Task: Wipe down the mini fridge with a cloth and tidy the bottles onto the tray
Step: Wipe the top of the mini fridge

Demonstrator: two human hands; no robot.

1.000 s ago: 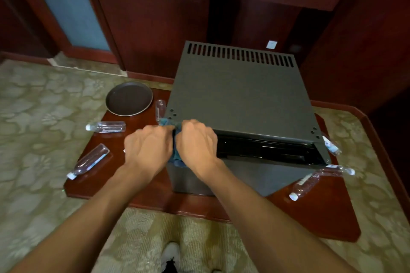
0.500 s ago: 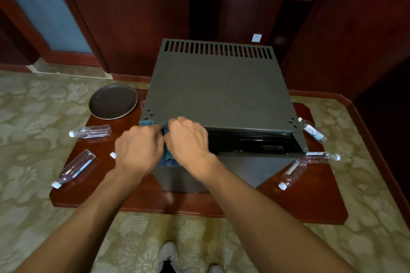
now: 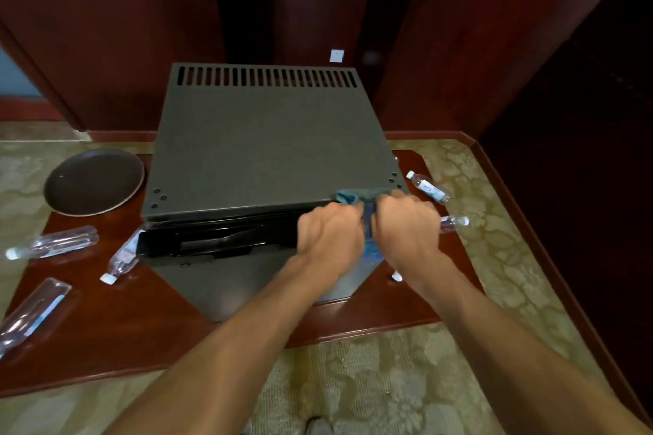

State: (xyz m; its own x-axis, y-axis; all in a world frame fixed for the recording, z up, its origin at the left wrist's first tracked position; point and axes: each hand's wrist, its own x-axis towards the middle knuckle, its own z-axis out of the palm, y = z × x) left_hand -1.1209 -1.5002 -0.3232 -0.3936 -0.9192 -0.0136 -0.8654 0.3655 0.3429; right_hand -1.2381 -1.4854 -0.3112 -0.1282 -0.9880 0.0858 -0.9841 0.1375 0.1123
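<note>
A grey mini fridge stands on a dark red wooden board. My left hand and my right hand both grip a blue cloth at the front right corner of the fridge top. A round dark tray lies on the board at the back left. Clear water bottles lie around the fridge: three on the left, one at the back right and another partly behind my right hand.
Patterned green carpet surrounds the board. Dark red wooden panels rise behind the fridge and along the right side. A white bottle cap peeks out under my right forearm. A shoe tip shows at the bottom edge.
Both hands slid the cloth along the fridge's front top edge from the left corner to the right corner. The camera view shifted right.
</note>
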